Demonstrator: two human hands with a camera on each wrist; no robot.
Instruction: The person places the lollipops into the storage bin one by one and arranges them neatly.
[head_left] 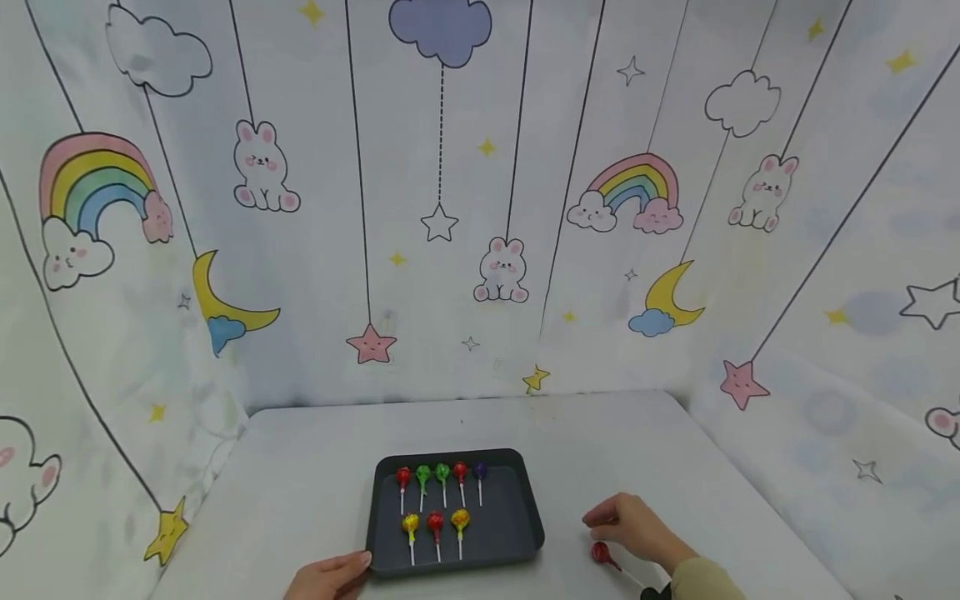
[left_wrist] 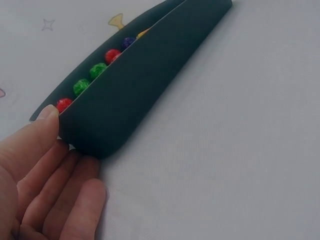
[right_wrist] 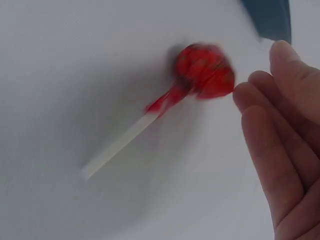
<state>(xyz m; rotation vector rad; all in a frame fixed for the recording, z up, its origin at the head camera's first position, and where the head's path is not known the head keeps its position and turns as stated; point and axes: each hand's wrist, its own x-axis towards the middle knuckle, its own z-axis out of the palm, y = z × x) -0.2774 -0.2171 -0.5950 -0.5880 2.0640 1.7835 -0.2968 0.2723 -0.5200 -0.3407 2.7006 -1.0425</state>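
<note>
A dark grey tray [head_left: 510, 533] lies on the table with several wrapped lollipops in two rows. Red, green and purple ones [head_left: 480, 472] form the back row; two yellow [head_left: 410, 523] and one red [head_left: 435, 522] form the front. My left hand [head_left: 330, 577] grips the tray's near left corner, thumb [left_wrist: 49, 114] on the rim and fingers against the outer side. Right of the tray, a red lollipop [right_wrist: 205, 70] lies on the table, its white stick slanting away from the tray. My right hand [head_left: 633, 527] is beside its head, fingers loosely bent, holding nothing.
The white table [head_left: 300, 467] meets walls [head_left: 315, 208] printed with rainbows, moons, stars and bunnies at the back and sides. A dark strap or device [head_left: 654, 593] sits at the right wrist, by a pale sleeve [head_left: 705, 579].
</note>
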